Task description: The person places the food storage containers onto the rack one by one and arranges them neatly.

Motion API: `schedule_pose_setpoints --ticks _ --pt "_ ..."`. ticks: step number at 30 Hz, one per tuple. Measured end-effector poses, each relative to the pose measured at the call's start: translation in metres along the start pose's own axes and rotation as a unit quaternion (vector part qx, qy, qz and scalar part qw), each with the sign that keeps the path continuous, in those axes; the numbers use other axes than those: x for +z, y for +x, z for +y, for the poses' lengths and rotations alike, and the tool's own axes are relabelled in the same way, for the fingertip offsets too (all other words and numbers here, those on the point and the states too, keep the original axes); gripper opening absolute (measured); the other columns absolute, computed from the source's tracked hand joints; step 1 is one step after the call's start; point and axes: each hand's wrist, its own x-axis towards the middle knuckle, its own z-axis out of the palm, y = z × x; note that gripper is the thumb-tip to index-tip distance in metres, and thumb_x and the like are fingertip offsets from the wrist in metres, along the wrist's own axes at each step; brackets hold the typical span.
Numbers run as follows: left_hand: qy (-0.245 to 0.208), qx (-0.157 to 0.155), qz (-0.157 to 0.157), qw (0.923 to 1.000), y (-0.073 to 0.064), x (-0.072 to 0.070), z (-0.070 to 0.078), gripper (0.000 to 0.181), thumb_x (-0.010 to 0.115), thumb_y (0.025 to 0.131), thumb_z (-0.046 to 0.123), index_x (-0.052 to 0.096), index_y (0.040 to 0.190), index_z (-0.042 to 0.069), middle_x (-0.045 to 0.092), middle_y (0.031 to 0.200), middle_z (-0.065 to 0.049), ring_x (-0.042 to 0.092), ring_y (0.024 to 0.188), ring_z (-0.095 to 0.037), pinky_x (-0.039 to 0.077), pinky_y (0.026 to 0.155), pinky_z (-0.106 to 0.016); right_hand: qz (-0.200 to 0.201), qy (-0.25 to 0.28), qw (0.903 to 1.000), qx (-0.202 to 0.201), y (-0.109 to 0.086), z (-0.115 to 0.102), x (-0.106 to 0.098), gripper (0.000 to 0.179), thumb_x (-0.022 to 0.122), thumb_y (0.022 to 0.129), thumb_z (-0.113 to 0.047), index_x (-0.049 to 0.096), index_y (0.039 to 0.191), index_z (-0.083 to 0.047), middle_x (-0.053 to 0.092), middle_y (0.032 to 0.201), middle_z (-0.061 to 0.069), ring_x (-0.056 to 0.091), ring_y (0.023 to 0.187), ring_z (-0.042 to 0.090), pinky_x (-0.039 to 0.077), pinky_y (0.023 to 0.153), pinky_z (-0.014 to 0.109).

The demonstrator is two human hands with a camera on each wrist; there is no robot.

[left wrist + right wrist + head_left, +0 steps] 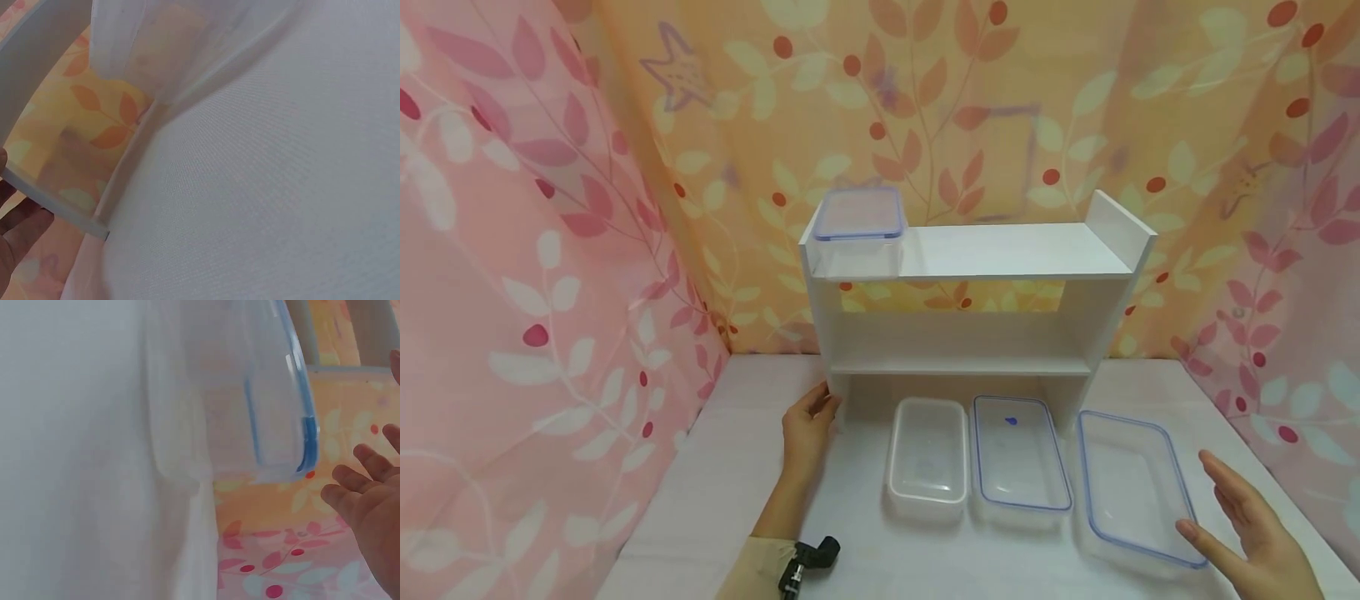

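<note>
My left hand grips the lower front edge of the left side panel of a white shelf unit. In the left wrist view, thumb and fingers lie on either side of that thin panel. My right hand is held with spread fingers beside the near right corner of a clear, blue-rimmed food container. The right wrist view shows its fingers straight and apart from the container. Left of it stand another blue-rimmed container and a white-lidded container.
A clear container with a blue-edged lid stands on the shelf's top left. The white-covered table meets floral curtains at the sides and back. A black camera mount is strapped to the left wrist.
</note>
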Motion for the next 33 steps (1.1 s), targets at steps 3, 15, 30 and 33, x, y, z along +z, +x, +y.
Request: schedule_pose_setpoints --ticks 3,15,30,33 --pt "-0.003 0.003 -0.002 1.0000 0.000 -0.001 -0.001 0.038 0.076 0.095 0.015 0.069 0.130 0.002 0.073 0.121 -0.016 0.070 0.108 -0.026 0.057 0.077 -0.019 -0.006 0.013 0.9999 -0.006 -0.001 0.005 0.001 0.089 0.076 0.092 -0.004 0.027 0.163 -0.020 0.026 0.166 -0.017 0.025 0.139 -0.019 0.019 0.107 -0.002" --pt "0.023 0.004 0.000 0.9997 -0.002 -0.002 0.005 0.033 0.076 0.094 0.013 0.073 0.126 0.008 0.073 0.120 -0.018 0.071 0.108 -0.024 0.054 0.081 -0.017 -0.014 0.018 0.9996 0.014 -0.008 0.030 0.015 0.090 0.073 0.095 -0.005 0.020 0.165 -0.025 0.022 0.160 -0.030 0.017 0.139 -0.021 0.016 0.106 -0.002" --pt "0.018 0.013 0.004 0.9997 -0.002 -0.003 0.007 0.035 0.077 0.093 0.012 0.072 0.127 0.003 0.074 0.116 -0.019 0.072 0.106 -0.027 0.055 0.081 -0.017 -0.081 0.038 0.9940 0.064 -0.012 0.055 0.018 0.096 0.070 0.098 -0.013 0.005 0.165 -0.036 0.001 0.158 -0.039 -0.002 0.137 -0.024 0.005 0.102 -0.004" --pt "0.021 0.012 0.004 0.9997 -0.003 -0.002 0.007 0.037 0.077 0.093 0.011 0.070 0.128 0.001 0.074 0.117 -0.019 0.072 0.106 -0.028 0.054 0.081 -0.016 -0.109 0.053 0.9876 0.100 -0.013 0.061 0.017 0.097 0.068 0.100 -0.019 -0.002 0.164 -0.041 -0.007 0.151 -0.045 -0.014 0.136 -0.021 -0.003 0.107 0.003"
